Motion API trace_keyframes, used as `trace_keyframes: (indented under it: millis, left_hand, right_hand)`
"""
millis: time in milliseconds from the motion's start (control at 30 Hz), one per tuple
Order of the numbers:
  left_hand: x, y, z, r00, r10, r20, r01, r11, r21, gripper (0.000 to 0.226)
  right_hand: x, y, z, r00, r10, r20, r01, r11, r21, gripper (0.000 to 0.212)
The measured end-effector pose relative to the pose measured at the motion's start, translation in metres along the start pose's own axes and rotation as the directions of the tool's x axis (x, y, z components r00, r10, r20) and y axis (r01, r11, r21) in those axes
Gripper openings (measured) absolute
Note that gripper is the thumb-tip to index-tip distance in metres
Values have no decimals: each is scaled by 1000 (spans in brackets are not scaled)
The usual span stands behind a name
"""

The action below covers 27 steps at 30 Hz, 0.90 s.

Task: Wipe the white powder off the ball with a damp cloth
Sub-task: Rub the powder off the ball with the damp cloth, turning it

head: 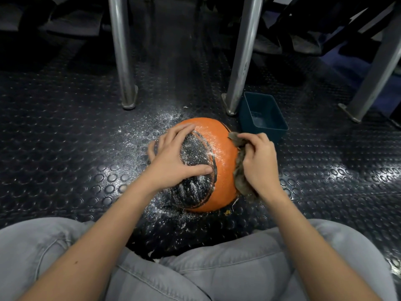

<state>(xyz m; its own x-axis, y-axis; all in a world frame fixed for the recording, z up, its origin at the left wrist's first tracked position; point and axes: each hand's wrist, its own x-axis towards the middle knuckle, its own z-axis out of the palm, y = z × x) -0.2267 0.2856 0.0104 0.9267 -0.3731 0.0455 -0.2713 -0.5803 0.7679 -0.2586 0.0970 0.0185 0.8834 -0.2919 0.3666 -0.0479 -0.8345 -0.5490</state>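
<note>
A: Grey-jeaned knees point(54, 246) frame the ball point(223, 148), which sits on the studded floor point(65, 148) between them and the blue tub point(264, 114).
B: Our left grip point(173, 157) lies spread flat on top, holding nothing, just steadying it.
A: And our right grip point(258, 161) bunches the cloth point(240, 174) against the right flank.
B: We should probably sweep firmly across the dusty black panel point(193, 152), turning the ball as we go.
</note>
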Motion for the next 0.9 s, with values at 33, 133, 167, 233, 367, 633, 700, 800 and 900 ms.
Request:
trace_keyframes:
  millis: [33,133,167,233,367,633,700,800,900]
  left_hand:
    - [0,0,1,1000,1,-3,-1,1000,1,108]
    - [1,-5,-1,1000,-15,-18,15,1000,2,112]
    - [1,-7,-3,1000,-23,-18,24,1000,8,116]
    - [3,-12,-9,999,-41,-12,41,999,15,118]
    - [4,-11,-15,997,-77,3,77,997,-15,113]
    - [3,-9,-1,999,-21,-29,21,1000,5,116]
    - [3,-10,-1,999,-19,-31,19,1000,6,116]
    - [4,-7,-2,999,-30,-21,29,999,-17,111]
    - [4,-4,-2,999,-30,-13,30,1000,-7,111]
  right_hand:
    - [-3,-2,1,1000,9,-10,-9,999,-36,34]
    - [-26,-23,12,985,-163,-61,157,983,-99,32]
    - [-34,-29,16,963,-261,-64,253,962,-106,32]
    - [-41,-32,18,906,-423,-20,417,898,-142,33]
    - [-15,-16,10,974,-227,-4,227,974,-15,30]
    - [-46,-33,23,909,-412,-62,404,908,-113,32]
    - [-42,-31,21,895,-446,-15,442,890,-115,32]
    - [-18,-14,10,981,-191,-34,191,981,-15,32]
    - [-10,-1,11,996,-24,-88,25,1000,7,33]
